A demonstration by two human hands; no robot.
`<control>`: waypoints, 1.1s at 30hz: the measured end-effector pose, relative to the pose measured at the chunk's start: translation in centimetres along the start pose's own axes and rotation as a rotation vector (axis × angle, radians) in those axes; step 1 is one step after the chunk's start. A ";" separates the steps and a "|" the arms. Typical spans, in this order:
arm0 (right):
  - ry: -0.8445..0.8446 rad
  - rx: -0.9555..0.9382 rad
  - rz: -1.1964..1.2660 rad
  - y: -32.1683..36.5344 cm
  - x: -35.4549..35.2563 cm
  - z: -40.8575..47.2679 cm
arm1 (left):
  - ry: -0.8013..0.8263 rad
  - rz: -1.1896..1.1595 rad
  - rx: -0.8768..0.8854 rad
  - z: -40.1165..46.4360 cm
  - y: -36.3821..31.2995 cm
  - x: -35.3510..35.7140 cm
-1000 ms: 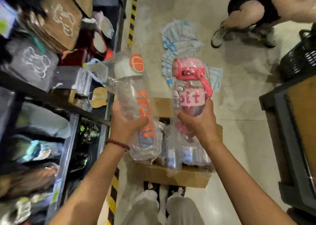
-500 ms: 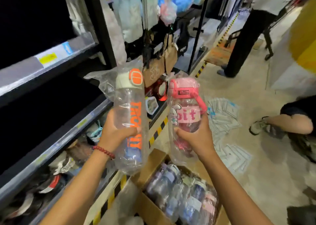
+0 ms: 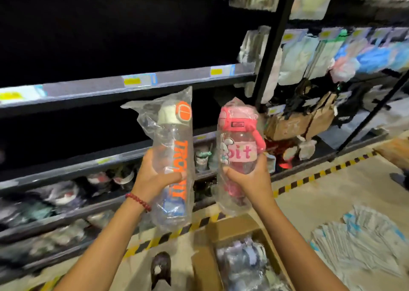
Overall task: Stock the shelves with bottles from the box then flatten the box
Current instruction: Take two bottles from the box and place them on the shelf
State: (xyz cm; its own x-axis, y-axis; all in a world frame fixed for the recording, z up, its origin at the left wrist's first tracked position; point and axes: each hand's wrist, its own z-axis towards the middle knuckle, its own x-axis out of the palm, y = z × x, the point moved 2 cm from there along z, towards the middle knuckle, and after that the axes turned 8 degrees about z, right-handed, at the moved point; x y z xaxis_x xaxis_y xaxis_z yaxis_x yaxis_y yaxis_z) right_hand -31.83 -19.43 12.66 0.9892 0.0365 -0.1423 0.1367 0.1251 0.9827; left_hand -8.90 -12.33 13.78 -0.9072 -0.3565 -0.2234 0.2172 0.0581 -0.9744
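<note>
Two bagged bottles up in front of me: left hand clamped round the tall clear plastic bottle with orange lettering, right hand gripping the pink-lidded clear bottle with a rabbit print, both before the grey metal shelves. Open brown cardboard box on the floor below, cut off by the frame; its wrapped bottles are blurred. Upper shelf interior too dark to read.

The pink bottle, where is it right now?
In the head view, the pink bottle is right of centre, upright in its plastic bag, held by the right hand beside the orange-lettered bottle, above the box.
</note>
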 end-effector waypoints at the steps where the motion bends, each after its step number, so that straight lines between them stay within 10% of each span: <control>1: 0.042 -0.016 0.008 0.5 1.7 -0.1 | -0.040 0.003 -0.012 -0.5 0.1 -1.7; 19: 0.657 -0.107 0.099 7.4 35.4 -7.0 | -0.671 -0.036 -0.131 -10.2 6.0 -31.3; 33: 0.686 0.121 0.025 2.9 52.5 -15.1 | -0.538 -0.162 -0.282 -11.0 16.3 -46.7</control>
State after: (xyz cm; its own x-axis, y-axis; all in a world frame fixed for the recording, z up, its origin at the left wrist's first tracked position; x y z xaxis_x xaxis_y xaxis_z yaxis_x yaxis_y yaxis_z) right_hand 19.71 -2.13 6.23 0.7404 0.6608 -0.1230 0.1587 0.0060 0.9873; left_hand 33.02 15.50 8.01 -0.5962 -0.7965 -0.1005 -0.0772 0.1815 -0.9804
